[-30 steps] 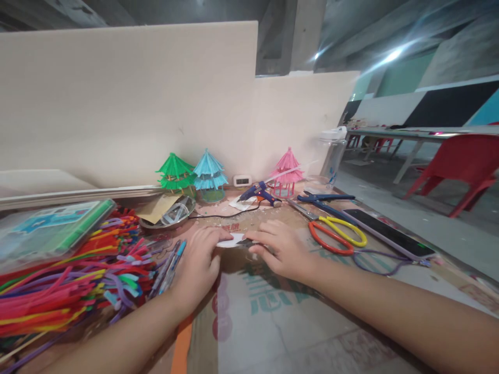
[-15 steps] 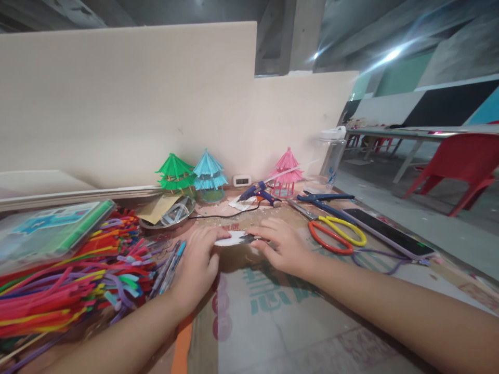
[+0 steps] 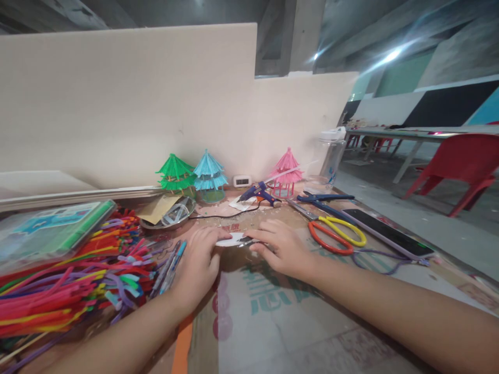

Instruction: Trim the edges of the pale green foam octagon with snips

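Note:
My left hand [image 3: 198, 261] pinches one end of a small flat white piece [image 3: 230, 240], paper or card by its look, just above the table. My right hand [image 3: 284, 250] holds a small, slim, dark tool [image 3: 245, 240] between thumb and fingers. The tool's tip meets the right end of the white piece; its exact kind is too small to make out. Several pens [image 3: 171, 270] lie beside my left hand. To the right of my right hand are scissors [image 3: 337, 234] with red and yellow handles.
A glue gun [image 3: 260, 195] lies behind my hands, near green [image 3: 174, 174], blue [image 3: 208, 174] and pink [image 3: 287, 171] miniature pavilions. Colourful pipe cleaners [image 3: 58, 296] and a plastic case [image 3: 58, 228] fill the left. Pliers [image 3: 325, 198], a phone [image 3: 385, 231] and a bottle [image 3: 331, 156] stand or lie right.
The dark tool in my right hand has shifted slightly against the white piece, and its tips look more spread. My left hand stays nearly still.

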The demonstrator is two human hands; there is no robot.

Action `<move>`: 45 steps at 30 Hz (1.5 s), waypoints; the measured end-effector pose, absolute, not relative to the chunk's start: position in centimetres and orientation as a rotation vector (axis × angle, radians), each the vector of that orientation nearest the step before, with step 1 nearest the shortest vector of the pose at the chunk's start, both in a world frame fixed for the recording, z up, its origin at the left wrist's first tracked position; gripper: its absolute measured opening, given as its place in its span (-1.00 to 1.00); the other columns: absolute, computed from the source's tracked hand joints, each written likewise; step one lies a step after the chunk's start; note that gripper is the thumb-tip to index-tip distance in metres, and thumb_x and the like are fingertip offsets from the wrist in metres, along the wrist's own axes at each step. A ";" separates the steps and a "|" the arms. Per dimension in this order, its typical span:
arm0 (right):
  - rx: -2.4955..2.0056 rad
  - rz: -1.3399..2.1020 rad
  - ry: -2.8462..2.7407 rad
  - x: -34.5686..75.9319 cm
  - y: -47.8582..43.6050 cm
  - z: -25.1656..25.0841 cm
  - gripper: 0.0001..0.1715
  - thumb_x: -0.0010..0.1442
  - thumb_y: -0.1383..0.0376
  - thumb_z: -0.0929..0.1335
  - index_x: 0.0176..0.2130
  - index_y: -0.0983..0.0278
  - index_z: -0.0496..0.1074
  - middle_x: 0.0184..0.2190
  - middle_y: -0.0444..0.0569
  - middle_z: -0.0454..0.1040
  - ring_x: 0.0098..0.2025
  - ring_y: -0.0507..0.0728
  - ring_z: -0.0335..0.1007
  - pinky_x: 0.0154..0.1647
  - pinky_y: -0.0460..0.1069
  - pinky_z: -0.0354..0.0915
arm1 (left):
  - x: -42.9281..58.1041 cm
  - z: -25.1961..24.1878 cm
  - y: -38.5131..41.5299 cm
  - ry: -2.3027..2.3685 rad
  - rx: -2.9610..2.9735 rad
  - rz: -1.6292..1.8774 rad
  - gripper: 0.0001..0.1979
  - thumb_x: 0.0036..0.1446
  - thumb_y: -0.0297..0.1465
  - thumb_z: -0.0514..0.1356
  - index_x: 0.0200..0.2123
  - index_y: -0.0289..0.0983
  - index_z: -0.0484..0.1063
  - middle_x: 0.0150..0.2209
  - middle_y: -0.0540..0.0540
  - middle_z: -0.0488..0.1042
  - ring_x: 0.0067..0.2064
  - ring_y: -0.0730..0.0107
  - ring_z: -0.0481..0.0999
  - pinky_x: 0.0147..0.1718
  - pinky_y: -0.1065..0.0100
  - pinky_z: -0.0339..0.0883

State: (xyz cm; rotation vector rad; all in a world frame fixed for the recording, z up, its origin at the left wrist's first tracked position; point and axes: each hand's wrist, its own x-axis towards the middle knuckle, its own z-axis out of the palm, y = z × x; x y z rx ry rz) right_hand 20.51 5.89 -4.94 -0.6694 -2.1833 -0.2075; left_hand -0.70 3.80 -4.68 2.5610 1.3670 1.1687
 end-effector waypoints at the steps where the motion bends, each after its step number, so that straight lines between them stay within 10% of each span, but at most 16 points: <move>1: -0.667 -0.220 -2.195 20.5 5.8 -4.9 -0.60 0.30 0.17 0.16 -0.16 0.32 0.46 -0.44 0.02 0.41 -0.37 0.13 0.27 -0.35 0.02 0.19 | -0.7 -4.7 3.8 1.366 2.564 1.160 -0.53 -0.16 -0.71 -0.07 -0.21 -0.21 0.35 -0.17 -0.07 0.42 -0.06 0.25 0.35 -0.03 0.14 0.21; 45: -0.663 -0.136 -2.106 20.3 5.9 -4.8 -0.64 0.29 0.20 0.18 -0.17 0.35 0.45 -0.45 0.02 0.42 -0.39 0.12 0.29 -0.38 0.00 0.23 | -0.9 -5.1 4.0 1.373 2.502 1.172 -0.58 -0.06 -0.69 -0.06 -0.16 -0.23 0.34 -0.13 -0.09 0.42 -0.03 0.27 0.34 0.01 0.15 0.21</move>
